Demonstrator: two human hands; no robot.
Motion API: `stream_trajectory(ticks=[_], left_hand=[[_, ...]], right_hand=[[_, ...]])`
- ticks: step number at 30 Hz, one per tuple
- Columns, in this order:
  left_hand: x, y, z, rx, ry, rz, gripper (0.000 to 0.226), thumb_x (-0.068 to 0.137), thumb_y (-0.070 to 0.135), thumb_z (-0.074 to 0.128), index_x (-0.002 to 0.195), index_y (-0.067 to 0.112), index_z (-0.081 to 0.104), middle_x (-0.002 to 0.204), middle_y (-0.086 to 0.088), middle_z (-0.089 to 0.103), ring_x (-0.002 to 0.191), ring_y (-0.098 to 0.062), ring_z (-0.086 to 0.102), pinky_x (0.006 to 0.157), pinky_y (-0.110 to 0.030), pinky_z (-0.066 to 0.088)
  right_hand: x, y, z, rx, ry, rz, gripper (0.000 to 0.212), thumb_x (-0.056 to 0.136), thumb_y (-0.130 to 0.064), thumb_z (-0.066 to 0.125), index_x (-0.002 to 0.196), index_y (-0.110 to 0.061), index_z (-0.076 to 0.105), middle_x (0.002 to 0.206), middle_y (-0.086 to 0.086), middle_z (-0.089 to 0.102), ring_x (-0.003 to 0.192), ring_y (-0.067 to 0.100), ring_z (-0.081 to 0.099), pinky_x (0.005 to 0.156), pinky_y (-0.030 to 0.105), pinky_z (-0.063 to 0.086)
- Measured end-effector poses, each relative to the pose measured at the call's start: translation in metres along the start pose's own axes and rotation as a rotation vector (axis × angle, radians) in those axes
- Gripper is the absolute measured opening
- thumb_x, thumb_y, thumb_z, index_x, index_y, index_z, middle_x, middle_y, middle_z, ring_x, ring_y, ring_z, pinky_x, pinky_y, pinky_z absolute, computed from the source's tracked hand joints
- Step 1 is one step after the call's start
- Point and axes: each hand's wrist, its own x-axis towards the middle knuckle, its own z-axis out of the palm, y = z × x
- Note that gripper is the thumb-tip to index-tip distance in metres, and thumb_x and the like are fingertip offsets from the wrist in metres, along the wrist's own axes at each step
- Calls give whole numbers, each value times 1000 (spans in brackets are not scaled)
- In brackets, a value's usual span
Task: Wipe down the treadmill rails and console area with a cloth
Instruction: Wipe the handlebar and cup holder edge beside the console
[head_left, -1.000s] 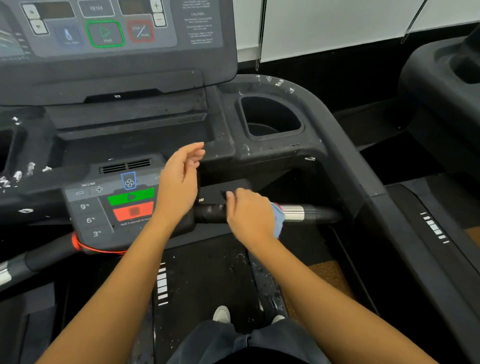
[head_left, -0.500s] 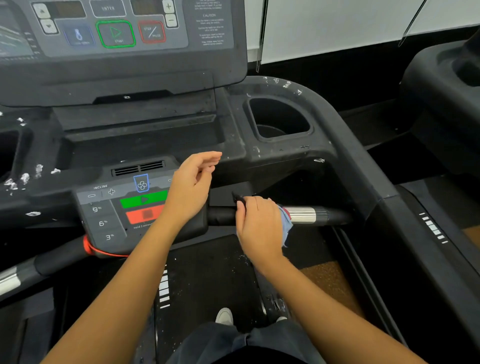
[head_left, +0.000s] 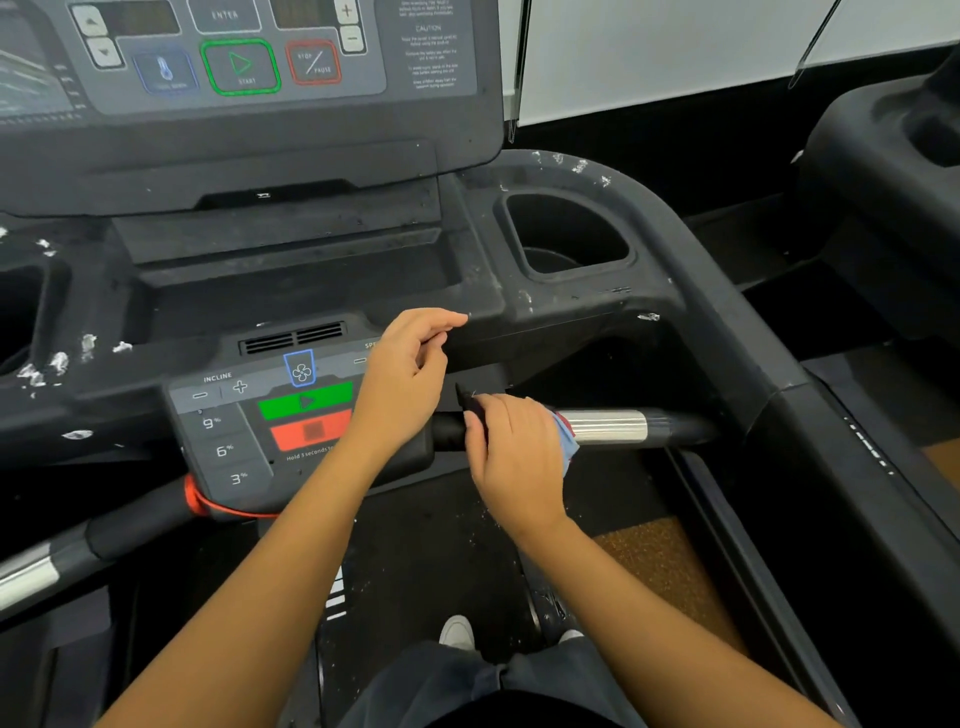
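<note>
White wall panels and a dark skirting run behind a black treadmill, whose upper console (head_left: 249, 67) fills the top left of the view with its green start and red stop keys. Below it sits a tray speckled with white flecks (head_left: 57, 361), and to the right a deep cup holder (head_left: 566, 239) is sunk into the curved side rail (head_left: 727, 322). A smaller control panel (head_left: 249, 431) with incline keys and green and red bars juts toward the person, a red cord (head_left: 197, 501) looped at its lower left corner. From that panel's right side the grip bar (head_left: 605, 426) runs left to right, almost level, with a black sleeve, then a chrome section, then black again where it meets the side rail. The right hand (head_left: 511, 457) is curled over the bar's black sleeve, clamped on a blue cloth (head_left: 566, 441) that is bunched under the palm and spills out on the hand's right side, just touching the start of the chrome. The left hand (head_left: 405, 379) is over the panel's right edge, fingers loosely bent and holding nothing; whether it touches the panel cannot be told. A matching bar (head_left: 78, 551) slants off to the lower left. Underfoot lies the dark belt (head_left: 415, 545), with pale shoes (head_left: 457, 631) showing, and a second machine (head_left: 883, 171) stands at the right.
</note>
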Motion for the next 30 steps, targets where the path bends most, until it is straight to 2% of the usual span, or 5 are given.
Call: stream_trajectory(ticks=[7, 19, 23, 27, 30], left_hand=[[1, -3, 1, -17, -7, 23, 34, 89, -6, 44, 107, 14, 64, 107, 7, 57, 104, 4, 52, 88, -5, 38], [1, 15, 22, -64, -23, -100, 32, 90, 1, 45, 103, 24, 63, 112, 10, 50, 102, -1, 50, 84, -5, 38], [14, 18, 40, 90, -120, -59, 27, 91, 8, 47, 108, 22, 62, 114, 11, 50, 93, 6, 47, 80, 2, 31], [28, 17, 48, 219, -100, -14, 26, 90, 11, 50, 113, 18, 60, 119, 6, 49, 109, -7, 45, 93, -20, 38], [41, 13, 48, 349, -61, -16, 31, 90, 15, 53, 120, 15, 57, 126, 1, 48, 120, -14, 39, 101, -27, 33]], right_hand=[[-4, 31, -10, -3, -80, -214, 34, 94, -36, 46, 112, -12, 62, 106, 1, 66, 96, 15, 59, 89, 27, 42], [2, 109, -67, 127, 49, 434, 26, 100, -26, 39, 106, -13, 60, 91, -6, 56, 87, 9, 53, 83, 27, 42], [29, 103, -78, 300, 193, 513, 26, 101, -22, 38, 109, -10, 59, 97, -4, 57, 89, 5, 50, 77, 1, 33], [73, 104, -88, 352, 251, 468, 29, 101, -25, 37, 114, -10, 57, 104, -5, 57, 97, 4, 51, 81, -1, 33], [108, 112, -90, 290, 316, 354, 30, 100, -25, 39, 119, -10, 56, 111, -4, 57, 105, 7, 51, 92, 13, 37]])
